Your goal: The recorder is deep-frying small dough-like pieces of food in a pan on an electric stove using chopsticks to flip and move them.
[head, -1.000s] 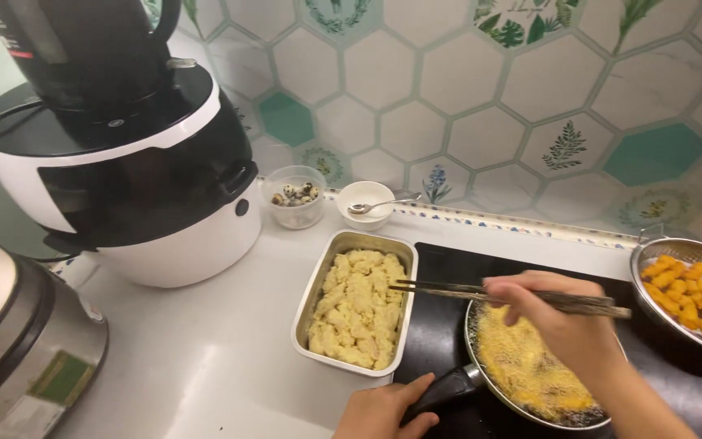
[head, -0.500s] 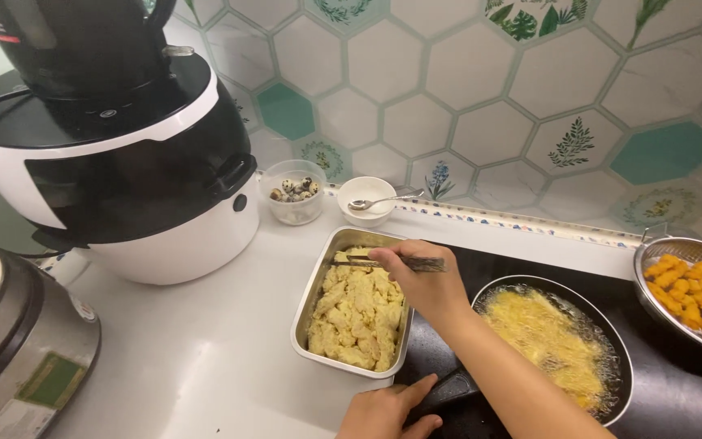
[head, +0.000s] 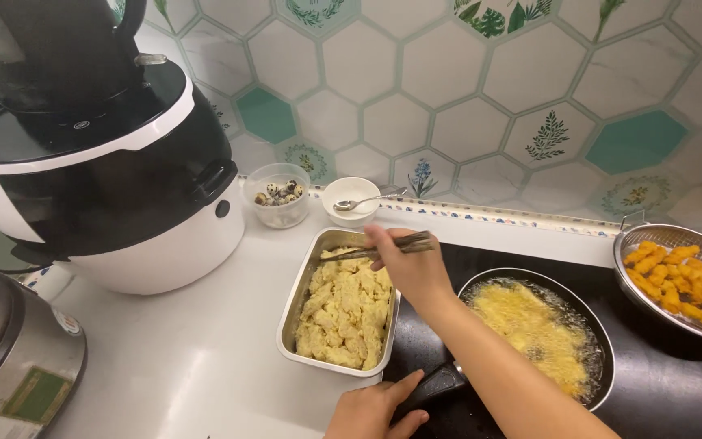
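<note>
- Left hand point(head: 375, 410), at the counter's near edge, grips the black pan handle point(head: 436, 382) as before.
- Frying pan point(head: 603, 341) of bubbling oil sits on the dark cooktop.
- Right hand point(head: 412, 264), pinching chopsticks point(head: 383, 246), has crossed from the pan to the metal tray point(head: 292, 305) of battered pieces.
- Strainer point(head: 635, 244) of fried sticks sits far right.

Metal tray point(head: 294, 305) brushed matt; wall tiles point(head: 448, 73) glossy; wire strainer point(head: 652, 236) shiny metal.

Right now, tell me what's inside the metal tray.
The metal tray holds pale battered pieces. The right hand with chopsticks covers its far right corner; the tray bottom is hidden.
</note>
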